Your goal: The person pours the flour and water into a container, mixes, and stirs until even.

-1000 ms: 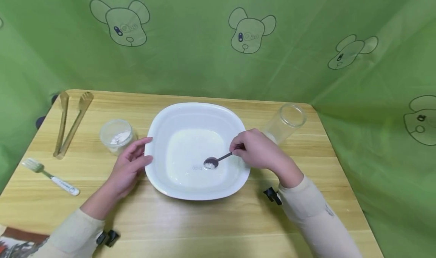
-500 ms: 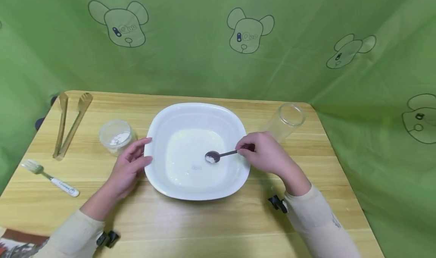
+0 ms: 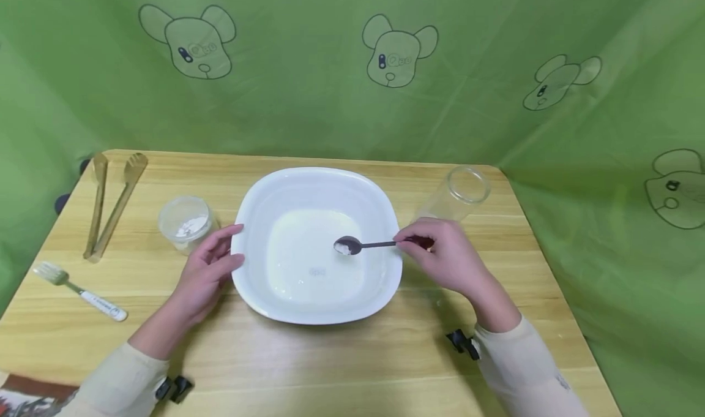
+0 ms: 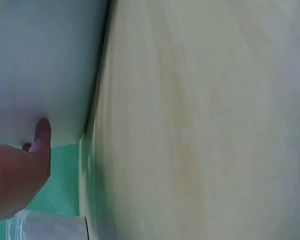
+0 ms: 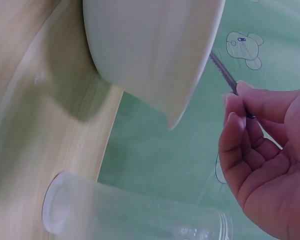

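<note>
In the head view a white basin point(image 3: 316, 307) stands mid-table. My left hand point(image 3: 206, 273) rests at its left side, fingertips right at the rim; the left wrist view shows a finger point(image 4: 42, 135) extended against the outer wall. My right hand point(image 3: 443, 255) pinches the handle of a dark spoon point(image 3: 377, 244) between thumb and fingers at the basin's right rim. The spoon's bowl, over the basin's inside, carries some white powder point(image 3: 344, 249). In the right wrist view the handle point(image 5: 222, 70) slants from the fingers behind the basin's rim.
A clear tub point(image 3: 184, 221) of white powder stands just beyond my left hand. Wooden tongs point(image 3: 115, 212) and a white-handled fork point(image 3: 82, 291) lie at the left. A tall clear jar point(image 3: 454, 196) stands behind my right hand. Green curtain point(image 3: 308, 86) hangs beyond the table.
My right hand has moved to the right with the spoon, whose bowl has shifted slightly right and away from me. The left hand stays at the basin.
</note>
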{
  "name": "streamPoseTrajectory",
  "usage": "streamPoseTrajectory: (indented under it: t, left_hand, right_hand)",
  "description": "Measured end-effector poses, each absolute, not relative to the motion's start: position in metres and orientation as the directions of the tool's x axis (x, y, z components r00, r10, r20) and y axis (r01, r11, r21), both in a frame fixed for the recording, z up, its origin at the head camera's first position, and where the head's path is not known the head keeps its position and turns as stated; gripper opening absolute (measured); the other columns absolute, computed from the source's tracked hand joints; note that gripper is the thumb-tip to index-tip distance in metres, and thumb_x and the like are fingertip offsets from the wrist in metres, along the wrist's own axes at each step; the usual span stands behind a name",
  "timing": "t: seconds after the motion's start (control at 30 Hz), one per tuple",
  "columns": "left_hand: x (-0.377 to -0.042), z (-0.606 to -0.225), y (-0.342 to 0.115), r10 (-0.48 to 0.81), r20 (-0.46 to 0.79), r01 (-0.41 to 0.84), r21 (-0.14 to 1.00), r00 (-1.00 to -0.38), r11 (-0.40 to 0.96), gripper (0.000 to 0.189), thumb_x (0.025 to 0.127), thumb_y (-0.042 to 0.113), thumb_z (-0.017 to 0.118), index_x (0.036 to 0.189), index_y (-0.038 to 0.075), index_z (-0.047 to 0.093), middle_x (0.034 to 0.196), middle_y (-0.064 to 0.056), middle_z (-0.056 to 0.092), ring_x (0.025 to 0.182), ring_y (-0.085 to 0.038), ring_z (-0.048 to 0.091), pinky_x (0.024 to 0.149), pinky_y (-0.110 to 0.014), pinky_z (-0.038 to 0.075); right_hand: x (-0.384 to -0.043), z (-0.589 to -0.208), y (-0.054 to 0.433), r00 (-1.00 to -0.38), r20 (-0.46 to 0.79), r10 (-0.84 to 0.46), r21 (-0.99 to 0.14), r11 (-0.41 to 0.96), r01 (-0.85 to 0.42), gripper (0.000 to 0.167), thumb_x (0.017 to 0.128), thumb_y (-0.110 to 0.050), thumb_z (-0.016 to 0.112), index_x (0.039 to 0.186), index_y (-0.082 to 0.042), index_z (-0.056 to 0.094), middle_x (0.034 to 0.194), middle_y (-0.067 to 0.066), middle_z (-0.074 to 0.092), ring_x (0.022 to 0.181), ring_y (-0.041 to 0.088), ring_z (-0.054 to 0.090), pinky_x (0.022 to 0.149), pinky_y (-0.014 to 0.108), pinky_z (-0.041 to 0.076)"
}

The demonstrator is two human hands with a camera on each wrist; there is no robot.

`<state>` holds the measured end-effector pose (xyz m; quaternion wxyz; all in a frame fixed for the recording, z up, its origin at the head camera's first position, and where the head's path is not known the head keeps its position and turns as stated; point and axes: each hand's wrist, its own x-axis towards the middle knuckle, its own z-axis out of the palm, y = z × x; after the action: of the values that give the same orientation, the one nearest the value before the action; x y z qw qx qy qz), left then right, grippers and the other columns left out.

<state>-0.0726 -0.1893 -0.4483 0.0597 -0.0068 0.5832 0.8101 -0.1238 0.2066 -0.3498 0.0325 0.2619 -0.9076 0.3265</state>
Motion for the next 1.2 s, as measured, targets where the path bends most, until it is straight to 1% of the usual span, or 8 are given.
streamPoseTrajectory:
  t: [0.2,0.4,0.6,0.67,0.83,0.9,1.0,1.2]
  left_hand:
    - [-0.071,-0.448,-0.189,0.091,-0.086,-0.111,0.943,-0.992,-0.313,0.052,0.094,-0.006,0.059,0.144,0.005,0.047,0.147,-0.017,0.043,0.119,-0.022,0.056,0.093,-0.032,0.054]
    - [-0.070,-0.448,-0.188,0.093,-0.086,-0.112,0.938,-0.992,-0.327,0.052,0.094,-0.007,0.059,0.143,0.006,0.048,0.145,-0.016,0.045,0.117,-0.022,0.058,0.091,-0.033,0.055]
    - [-0.070,-0.448,-0.187,0.093,-0.086,-0.112,0.936,-0.992,-0.333,0.052,0.094,-0.007,0.059,0.143,0.006,0.048,0.145,-0.016,0.045,0.118,-0.023,0.057,0.091,-0.032,0.054]
    - [-0.070,-0.448,-0.187,0.094,-0.083,-0.110,0.935,-0.992,-0.338,0.051,0.094,-0.007,0.058,0.143,0.006,0.049,0.145,-0.016,0.045,0.118,-0.023,0.057,0.092,-0.032,0.054]
    - [-0.070,-0.448,-0.187,0.096,-0.076,-0.105,0.931,-0.992,-0.348,0.051,0.094,-0.007,0.059,0.142,0.007,0.050,0.144,-0.015,0.047,0.119,-0.023,0.057,0.092,-0.033,0.054]
    - [-0.070,-0.448,-0.187,0.097,-0.077,-0.106,0.932,-0.992,-0.348,0.051,0.094,-0.007,0.059,0.142,0.007,0.050,0.144,-0.015,0.046,0.119,-0.023,0.056,0.092,-0.033,0.054]
    - [-0.070,-0.447,-0.187,0.096,-0.081,-0.110,0.933,-0.992,-0.344,0.051,0.095,-0.007,0.059,0.143,0.007,0.049,0.145,-0.016,0.044,0.120,-0.023,0.055,0.093,-0.032,0.054]
    - [-0.070,-0.444,-0.187,0.092,-0.084,-0.111,0.933,-0.992,-0.343,0.051,0.095,-0.006,0.059,0.143,0.007,0.049,0.148,-0.018,0.041,0.122,-0.023,0.054,0.094,-0.031,0.053]
  right_hand:
    - [-0.112,-0.349,0.221,-0.823,0.378,-0.423,-0.554,0.610,-0.567,0.020,0.082,0.005,0.079,0.090,-0.013,0.079,0.082,-0.010,0.068,0.068,0.010,0.058,0.059,0.021,0.050]
    - [-0.096,-0.349,0.238,-0.797,0.488,-0.357,-0.533,0.600,-0.596,0.023,0.078,0.008,0.081,0.089,-0.011,0.078,0.085,-0.008,0.071,0.072,0.008,0.062,0.064,0.017,0.051]
    - [-0.078,-0.354,0.256,-0.791,0.559,-0.250,-0.585,0.557,-0.590,0.030,0.070,0.023,0.077,0.086,-0.002,0.077,0.080,0.005,0.071,0.071,0.008,0.062,0.064,0.012,0.051]
    - [-0.072,-0.355,0.262,-0.780,0.584,-0.223,-0.607,0.518,-0.603,0.026,0.071,0.025,0.075,0.085,0.003,0.076,0.078,0.012,0.070,0.072,0.009,0.063,0.065,0.012,0.051]
    - [-0.057,-0.359,0.280,-0.784,0.600,-0.160,-0.666,0.444,-0.600,0.019,0.075,0.026,0.071,0.087,0.011,0.073,0.078,0.019,0.068,0.075,0.012,0.064,0.070,0.015,0.054]
    - [-0.053,-0.363,0.288,-0.788,0.600,-0.137,-0.671,0.450,-0.589,0.025,0.070,0.031,0.069,0.087,0.012,0.072,0.078,0.019,0.068,0.075,0.012,0.064,0.071,0.015,0.054]
    - [-0.046,-0.370,0.298,-0.804,0.585,-0.110,-0.670,0.493,-0.555,0.032,0.066,0.034,0.069,0.088,0.012,0.073,0.078,0.018,0.069,0.074,0.011,0.065,0.069,0.015,0.054]
    - [-0.039,-0.385,0.311,-0.868,0.490,-0.077,-0.710,0.543,-0.449,0.030,0.071,0.028,0.073,0.091,0.006,0.075,0.080,0.016,0.070,0.071,0.010,0.066,0.062,0.015,0.054]
